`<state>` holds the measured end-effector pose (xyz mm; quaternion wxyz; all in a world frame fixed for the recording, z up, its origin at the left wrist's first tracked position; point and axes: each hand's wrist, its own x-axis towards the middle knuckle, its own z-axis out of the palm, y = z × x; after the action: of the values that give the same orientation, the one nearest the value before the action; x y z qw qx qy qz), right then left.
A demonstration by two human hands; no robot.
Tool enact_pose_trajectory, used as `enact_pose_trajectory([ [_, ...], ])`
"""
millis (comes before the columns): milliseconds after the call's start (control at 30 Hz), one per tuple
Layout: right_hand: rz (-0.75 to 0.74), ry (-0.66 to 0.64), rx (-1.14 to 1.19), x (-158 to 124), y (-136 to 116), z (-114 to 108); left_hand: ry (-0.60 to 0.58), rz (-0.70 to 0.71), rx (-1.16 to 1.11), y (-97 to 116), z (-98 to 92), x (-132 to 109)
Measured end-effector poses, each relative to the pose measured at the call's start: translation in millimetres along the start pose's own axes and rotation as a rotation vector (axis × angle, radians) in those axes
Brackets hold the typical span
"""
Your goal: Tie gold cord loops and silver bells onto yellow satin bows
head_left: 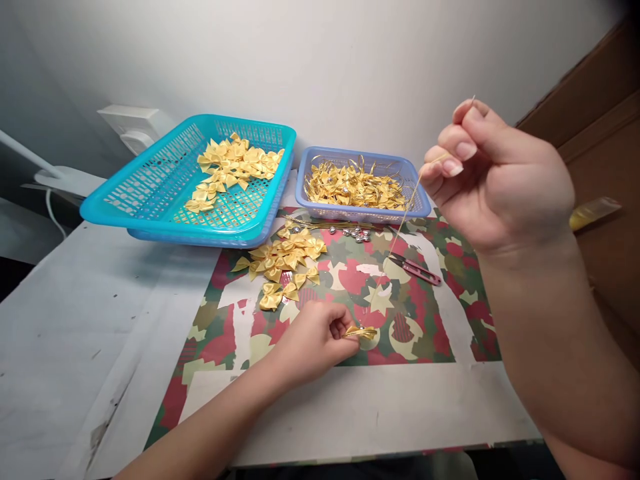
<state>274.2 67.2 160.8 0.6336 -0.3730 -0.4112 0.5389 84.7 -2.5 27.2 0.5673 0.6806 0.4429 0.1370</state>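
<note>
The left hand [313,340] rests low on the surface [75,320], its fingers pinched together on a small gold bow [361,331]. A thin thread [400,230] goes up from the bow to the right hand [500,180], which is lifted high. Its thumb and fingers are squeezed tight on a needle [471,102] - only the tip pokes out on top.

The bow sits on a red and green mat [450,333]. Just past the left hand lies a pile of gold bows [287,257], with little silver beads [355,233] and red snips [415,268] nearby. Farther back stand two baskets - a big teal basket [150,213] with plain bows in it, and a small blue basket [363,213] full of bows with loops.
</note>
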Motion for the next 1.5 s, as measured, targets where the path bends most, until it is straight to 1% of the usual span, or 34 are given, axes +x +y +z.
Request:
enact_pose_trajectory([
  [333, -0.036, 0.089, -0.042, 6.4, -3.5, -7.8, -0.015, -0.030, -0.053, -1.9, -0.1, 0.6],
  [533, -0.058, 0.097, -0.012, 7.0, -5.8, -14.9, -0.016, -0.038, -0.102, -3.0, -0.4, 1.3],
  [767, -0.075, 0.121, -0.044, 7.4, -6.2, -20.0, -0.009, -0.050, -0.123, -4.3, -0.7, 1.9],
  [867, -0.083, 0.127, -0.019, 7.2, -4.7, -23.3, -0.016, -0.080, -0.133, -3.7, -1.8, 1.2],
  [1033, -0.056, 0.156, 0.052, 3.6, -3.0, -33.7, -0.045, -0.172, -0.196, -1.3, -4.6, -0.8],
  [1267, -0.027, 0.114, 0.063, -0.5, 3.6, -54.2, -0.067, -0.215, -0.264, 0.4, -6.5, -1.1],
  [1400, 0.001, 0.083, 0.086, -7.6, 4.5, -61.0, -0.058, -0.188, -0.234, 1.0, -5.6, -1.7],
  [1500, 0.006, 0.093, 0.118, -14.5, 1.1, -61.5, -0.010, -0.116, -0.105, 1.7, -5.0, -2.4],
])
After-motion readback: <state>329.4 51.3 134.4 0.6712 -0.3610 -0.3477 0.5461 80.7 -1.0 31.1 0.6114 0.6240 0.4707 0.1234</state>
